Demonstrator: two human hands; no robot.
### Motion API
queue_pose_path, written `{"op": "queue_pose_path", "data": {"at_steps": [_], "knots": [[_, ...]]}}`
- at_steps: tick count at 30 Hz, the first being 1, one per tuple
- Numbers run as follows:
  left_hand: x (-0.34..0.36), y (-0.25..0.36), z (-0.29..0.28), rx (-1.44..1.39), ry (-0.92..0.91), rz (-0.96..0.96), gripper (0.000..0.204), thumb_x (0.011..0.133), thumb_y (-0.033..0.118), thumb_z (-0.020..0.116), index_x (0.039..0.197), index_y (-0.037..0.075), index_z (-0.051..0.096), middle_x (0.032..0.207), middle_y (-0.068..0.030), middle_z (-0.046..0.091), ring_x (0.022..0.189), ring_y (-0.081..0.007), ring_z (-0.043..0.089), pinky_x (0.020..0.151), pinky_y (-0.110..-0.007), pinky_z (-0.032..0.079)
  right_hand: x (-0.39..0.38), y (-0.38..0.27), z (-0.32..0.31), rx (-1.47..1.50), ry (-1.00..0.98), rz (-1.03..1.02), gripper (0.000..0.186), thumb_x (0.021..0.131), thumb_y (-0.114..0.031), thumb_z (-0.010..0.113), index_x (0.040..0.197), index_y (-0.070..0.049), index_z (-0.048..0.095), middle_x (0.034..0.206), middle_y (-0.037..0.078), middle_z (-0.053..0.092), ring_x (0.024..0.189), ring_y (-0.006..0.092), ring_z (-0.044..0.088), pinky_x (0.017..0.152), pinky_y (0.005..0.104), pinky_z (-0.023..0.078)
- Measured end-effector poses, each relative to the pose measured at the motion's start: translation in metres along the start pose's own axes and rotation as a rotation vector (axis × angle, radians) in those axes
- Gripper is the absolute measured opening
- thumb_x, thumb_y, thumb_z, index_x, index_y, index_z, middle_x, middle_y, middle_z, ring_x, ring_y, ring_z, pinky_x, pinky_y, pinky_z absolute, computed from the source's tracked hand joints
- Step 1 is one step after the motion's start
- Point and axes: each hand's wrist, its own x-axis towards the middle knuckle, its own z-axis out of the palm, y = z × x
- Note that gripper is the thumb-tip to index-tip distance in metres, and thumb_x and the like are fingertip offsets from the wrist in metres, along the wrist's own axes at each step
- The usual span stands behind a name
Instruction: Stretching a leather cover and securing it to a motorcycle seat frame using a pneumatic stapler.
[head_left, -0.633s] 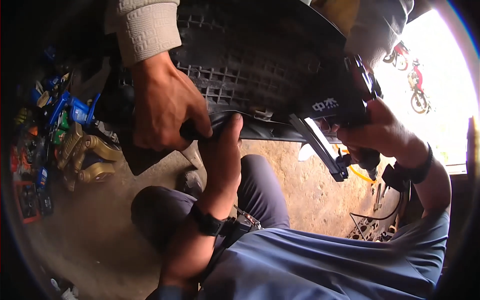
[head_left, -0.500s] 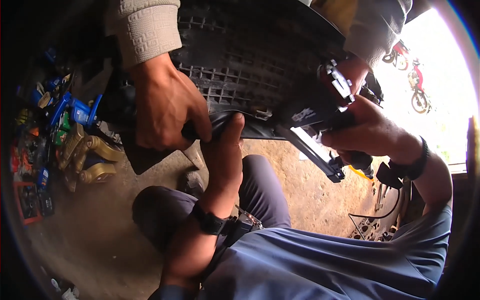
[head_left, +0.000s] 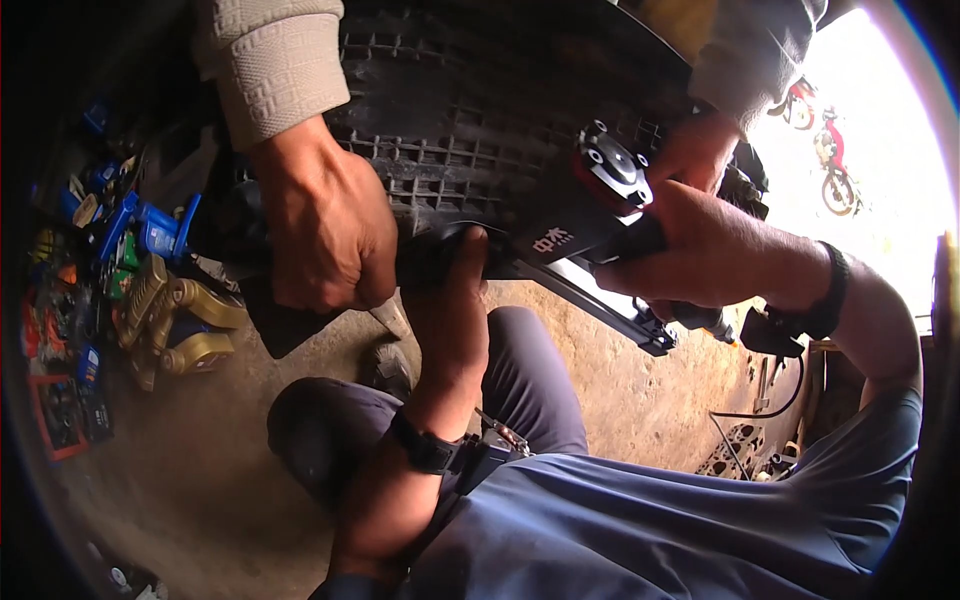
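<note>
A black plastic motorcycle seat base [head_left: 430, 160], ribbed in a grid, lies underside up across the top middle. Black cover material [head_left: 425, 250] is folded over its near edge. My left hand [head_left: 450, 290] is closed on that edge, its thumb pressing the cover. In my right hand [head_left: 715, 250] is a black and silver pneumatic staple gun [head_left: 570, 220], gripped by the handle. Its nose end reaches the seat's near edge, right of my left thumb; the exact contact is hidden. A co-worker's fist [head_left: 330, 225] holds the cover left of my thumb.
The co-worker's other hand [head_left: 695, 150] is at the seat's right side, behind my right hand. Gold bottles [head_left: 200, 340] and blue containers [head_left: 155, 230] crowd the left. A black hose [head_left: 765, 412] hangs at right. Motorcycles [head_left: 838, 170] stand outside in bright light.
The staple gun and my right hand have moved left along the seat edge and turned. The co-worker's fist has shifted slightly left and closed tighter. My left hand has barely moved.
</note>
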Motion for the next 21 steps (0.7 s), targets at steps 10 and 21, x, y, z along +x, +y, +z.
{"op": "queue_pose_path", "data": {"at_steps": [10, 21], "knots": [[-0.003, 0.016, 0.011, -0.001, 0.009, -0.073, 0.037, 0.11, 0.043, 0.049, 0.094, 0.011, 0.059, 0.081, 0.0048, 0.053, 0.059, -0.0037, 0.039, 0.052, -0.023, 0.028, -0.004, -0.002, -0.003, 0.061, 0.024, -0.034, 0.029, 0.097, -0.025, 0.066, 0.098, 0.004, 0.071, 0.062, 0.005, 0.068, 0.054, 0.0114, 0.066, 0.049, 0.0281, 0.053], [-0.005, 0.016, -0.004, 0.094, -0.075, -0.099, 0.055, 0.107, 0.06, 0.044, 0.095, 0.009, 0.059, 0.076, 0.004, 0.052, 0.059, -0.0043, 0.042, 0.053, -0.024, 0.03, 0.003, -0.019, -0.001, 0.077, -0.005, 0.005, 0.031, 0.095, -0.027, 0.068, 0.087, 0.002, 0.07, 0.062, 0.004, 0.066, 0.052, 0.0109, 0.064, 0.049, 0.0271, 0.052]]}}
